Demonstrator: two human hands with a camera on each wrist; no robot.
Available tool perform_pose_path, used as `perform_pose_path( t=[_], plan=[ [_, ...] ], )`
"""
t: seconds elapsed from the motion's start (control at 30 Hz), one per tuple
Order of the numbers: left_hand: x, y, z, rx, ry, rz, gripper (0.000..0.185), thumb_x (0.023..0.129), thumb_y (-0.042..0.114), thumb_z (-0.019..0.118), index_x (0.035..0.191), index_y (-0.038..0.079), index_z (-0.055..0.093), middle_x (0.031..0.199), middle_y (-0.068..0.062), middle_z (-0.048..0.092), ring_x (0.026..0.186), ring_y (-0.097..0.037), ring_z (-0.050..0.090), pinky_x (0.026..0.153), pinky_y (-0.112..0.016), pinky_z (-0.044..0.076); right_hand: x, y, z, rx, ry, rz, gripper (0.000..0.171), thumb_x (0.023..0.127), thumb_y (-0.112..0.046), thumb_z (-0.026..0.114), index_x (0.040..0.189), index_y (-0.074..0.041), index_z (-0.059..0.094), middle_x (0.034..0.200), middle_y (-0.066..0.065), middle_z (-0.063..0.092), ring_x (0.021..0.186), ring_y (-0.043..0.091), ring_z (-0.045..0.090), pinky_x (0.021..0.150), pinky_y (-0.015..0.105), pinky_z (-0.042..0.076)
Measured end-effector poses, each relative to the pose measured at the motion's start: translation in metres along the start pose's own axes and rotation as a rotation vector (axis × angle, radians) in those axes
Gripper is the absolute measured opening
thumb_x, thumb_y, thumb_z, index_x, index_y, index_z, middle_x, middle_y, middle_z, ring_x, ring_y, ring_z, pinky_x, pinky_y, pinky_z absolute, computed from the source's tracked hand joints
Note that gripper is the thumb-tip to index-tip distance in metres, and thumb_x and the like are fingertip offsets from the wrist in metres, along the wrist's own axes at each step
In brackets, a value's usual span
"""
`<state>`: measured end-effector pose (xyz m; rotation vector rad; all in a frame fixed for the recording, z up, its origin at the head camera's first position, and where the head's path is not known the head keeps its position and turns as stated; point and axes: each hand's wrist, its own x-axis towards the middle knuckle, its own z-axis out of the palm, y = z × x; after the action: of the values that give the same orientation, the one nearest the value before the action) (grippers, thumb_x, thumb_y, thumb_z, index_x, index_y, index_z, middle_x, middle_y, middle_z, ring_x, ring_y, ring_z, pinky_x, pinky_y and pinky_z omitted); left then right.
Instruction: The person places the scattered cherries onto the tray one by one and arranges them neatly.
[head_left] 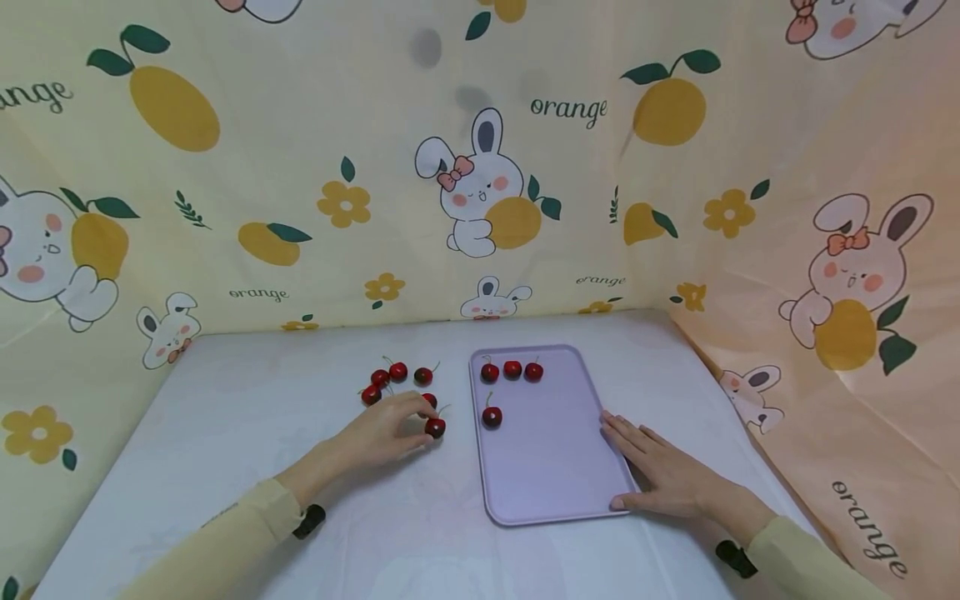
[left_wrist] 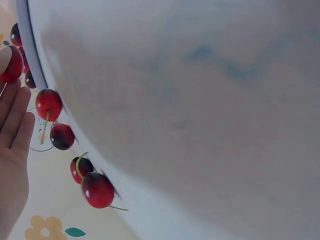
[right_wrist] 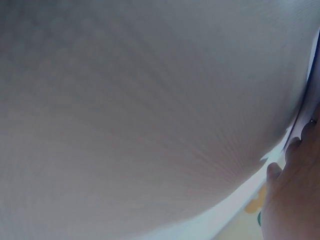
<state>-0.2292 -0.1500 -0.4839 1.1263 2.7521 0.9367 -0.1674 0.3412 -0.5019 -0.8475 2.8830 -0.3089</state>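
- Pale grey-white cloth covers the flat table (head_left: pixel 247 467), and it looks smooth, so round things may roll on it.
- The lilac plastic tray with round corners (head_left: pixel 551 467) lies flat on the table, right of the middle. It looks stiff and light, and its low rim is a good place to hold it.
- The right hand (head_left: pixel 663 475) lies flat and wide open against the tray's right rim, thumb at the near corner. It holds nothing. In the right wrist view, only a bit of this hand shows at the edge; the rest is a grey blur.
- The left hand (head_left: pixel 390 429) is on the table left of the tray, with its fingers curled round one small shiny red cherry (head_left: pixel 435 427), which it pinches at the fingertips.
- That cherry looks light, smooth and a bit slippery. I think a soft pinch on its round sides, or on its thin stem, is best.
- The loose red cherries (head_left: pixel 393 379) sit just behind the left hand. The fingers hide part of one, so the count is not sure.
- Four red cherries on the tray (head_left: pixel 512 369) sit at its far end, three in a row and one below.
- Whether the cherries are real or toy, I cannot tell.
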Motion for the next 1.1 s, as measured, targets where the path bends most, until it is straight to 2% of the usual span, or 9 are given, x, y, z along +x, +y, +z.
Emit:
perform_pose_path(
  t=[0.17,0.3,0.4,0.57,0.73,0.87,0.97,1.03,1.1],
  plan=[
    [0.004,0.003,-0.003,-0.016,0.081,0.036,0.032,0.090,0.015,0.083,0.119,0.014,0.071,0.115,0.003,0.069,0.108,-0.018,0.067,0.097,-0.040,0.056,-0.001,0.000,0.001,-0.003,0.001,0.003,0.111,0.086,-0.078,0.061,0.166,-0.013,0.022,0.174,0.005,0.014,0.157,0.035,0.022,0.124,0.020,-0.005],
    [0.009,0.005,-0.004,-0.068,0.139,0.059,0.033,0.088,0.012,0.085,0.119,0.011,0.072,0.114,0.001,0.069,0.105,-0.022,0.068,0.095,-0.046,0.057,0.000,-0.001,0.001,-0.022,-0.001,0.012,0.111,0.086,-0.079,0.062,0.166,-0.014,0.022,0.174,0.004,0.014,0.157,0.033,0.022,0.127,0.045,0.014],
    [0.014,0.006,-0.004,-0.107,0.171,0.060,0.034,0.087,0.011,0.086,0.119,0.012,0.072,0.114,0.002,0.069,0.105,-0.023,0.068,0.094,-0.048,0.057,0.001,-0.001,0.001,-0.032,-0.003,0.013,0.111,0.085,-0.078,0.062,0.166,-0.013,0.023,0.174,0.004,0.015,0.157,0.032,0.023,0.122,0.056,0.023],
    [0.021,0.009,-0.002,-0.117,0.209,0.069,0.033,0.088,0.013,0.085,0.118,0.013,0.072,0.113,0.003,0.069,0.106,-0.026,0.068,0.094,-0.049,0.058,0.001,-0.002,-0.001,-0.040,0.005,0.004,0.110,0.086,-0.078,0.062,0.166,-0.012,0.024,0.174,0.005,0.016,0.156,0.032,0.024,0.121,0.058,0.024],
    [0.030,0.014,0.001,-0.113,0.214,0.024,0.031,0.089,0.017,0.084,0.118,0.014,0.072,0.115,0.003,0.070,0.109,-0.022,0.067,0.097,-0.046,0.057,0.000,-0.003,-0.001,-0.049,0.031,-0.015,0.108,0.087,-0.076,0.064,0.165,-0.011,0.027,0.173,0.007,0.020,0.155,0.034,0.027,0.120,0.057,0.027],
    [0.037,0.019,0.005,-0.086,0.221,-0.007,0.032,0.090,0.021,0.084,0.119,0.017,0.071,0.115,0.005,0.070,0.111,-0.016,0.066,0.100,-0.041,0.055,0.000,-0.003,0.000,-0.030,0.024,-0.009,0.108,0.087,-0.076,0.062,0.165,-0.011,0.025,0.173,0.006,0.018,0.156,0.033,0.025,0.127,0.035,0.008],
    [0.043,0.021,0.010,-0.099,0.236,0.007,0.031,0.089,0.019,0.084,0.117,0.016,0.071,0.113,0.003,0.071,0.110,-0.017,0.066,0.099,-0.043,0.056,0.000,-0.002,0.000,-0.010,0.015,-0.003,0.109,0.087,-0.077,0.062,0.166,-0.012,0.024,0.174,0.006,0.015,0.157,0.032,0.023,0.122,0.018,-0.006],
    [0.046,0.023,0.013,-0.137,0.247,0.031,0.030,0.089,0.016,0.085,0.116,0.014,0.072,0.112,0.001,0.071,0.108,-0.020,0.066,0.094,-0.046,0.057,0.000,-0.001,0.000,-0.014,0.014,-0.004,0.109,0.087,-0.077,0.062,0.166,-0.012,0.023,0.174,0.006,0.015,0.157,0.033,0.023,0.124,0.022,-0.003],
    [0.049,0.024,0.017,-0.162,0.257,0.058,0.030,0.088,0.014,0.085,0.116,0.012,0.072,0.111,0.000,0.071,0.107,-0.022,0.067,0.092,-0.049,0.058,0.000,-0.001,0.000,-0.019,0.009,0.001,0.109,0.087,-0.077,0.062,0.166,-0.013,0.023,0.174,0.005,0.015,0.157,0.032,0.023,0.127,0.034,0.006]
  ],
)
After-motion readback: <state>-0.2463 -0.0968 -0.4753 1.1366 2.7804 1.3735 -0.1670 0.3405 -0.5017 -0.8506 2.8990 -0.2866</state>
